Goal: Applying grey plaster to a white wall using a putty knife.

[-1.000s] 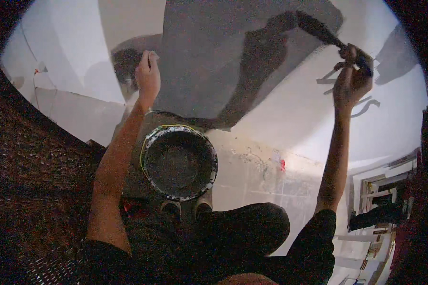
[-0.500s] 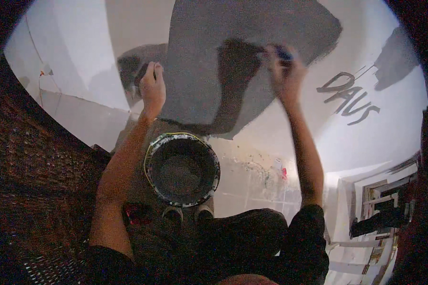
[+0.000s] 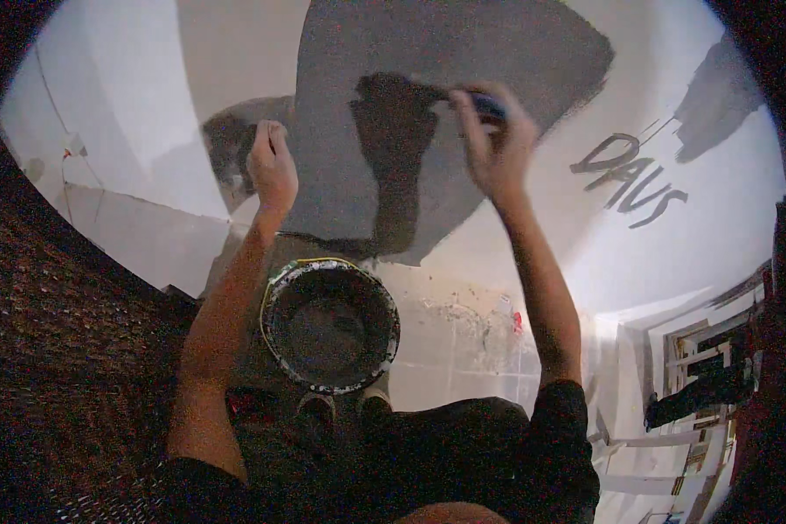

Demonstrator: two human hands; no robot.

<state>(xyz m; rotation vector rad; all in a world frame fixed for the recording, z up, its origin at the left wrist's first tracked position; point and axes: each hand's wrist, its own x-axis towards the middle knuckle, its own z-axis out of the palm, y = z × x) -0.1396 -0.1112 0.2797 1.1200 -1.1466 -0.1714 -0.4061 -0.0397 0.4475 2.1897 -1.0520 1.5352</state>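
My right hand (image 3: 505, 155) is raised to the wall, its fingers closed round a dark blue-handled tool (image 3: 487, 106). A thin dark part of that tool points left over the grey coating (image 3: 498, 44); its working edge cannot be made out. The dark arm shape on the coating is a shadow. My left hand (image 3: 273, 170) is closed in a pinch by the coating's left edge; what it holds, if anything, is hidden. Below and between my forearms stands a round bucket (image 3: 391, 336) with a splashed rim, holding a grey mix (image 3: 323, 332).
Grey brushed lettering (image 3: 630, 179) and another grey patch (image 3: 720, 100) mark the pale wall on the right. A cable (image 3: 52, 100) hangs at the far left. My shoes (image 3: 316, 410) are close to the bucket. At the lower right is a window-like frame (image 3: 699, 349).
My right hand has moved a little left along the grey coating with the tool, and its shadow has shifted left too. My left hand stays pinched in nearly the same place.
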